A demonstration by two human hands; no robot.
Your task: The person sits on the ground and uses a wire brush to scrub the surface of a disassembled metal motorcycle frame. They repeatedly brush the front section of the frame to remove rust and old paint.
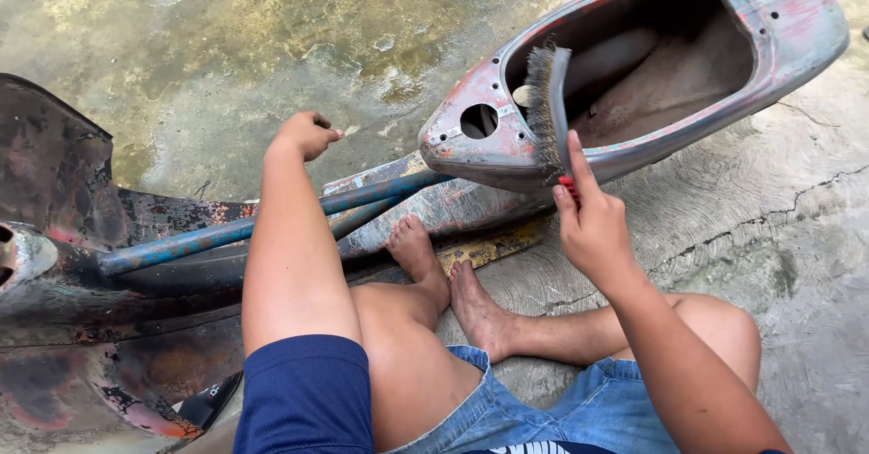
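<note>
An old scooter body shell (634, 137), bare grey metal with patches of red paint, lies on the concrete in front of me. My right hand (593, 223) grips a wire brush (546, 101) by its red handle, the bristles pressed against the shell's rim beside a round hole (479, 121). My left hand (306, 133) is closed into a loose fist with nothing in it, hovering over the concrete above a blue tube (272, 223) of the frame. My bare feet (448, 282) rest against the frame's floorboard.
A rusty, paint-flaked leg shield (63, 200) of the scooter stands at the left. Wet, stained concrete (226, 47) spreads behind it, and cracked concrete (778, 237) lies at the right. I sit cross-legged in denim shorts.
</note>
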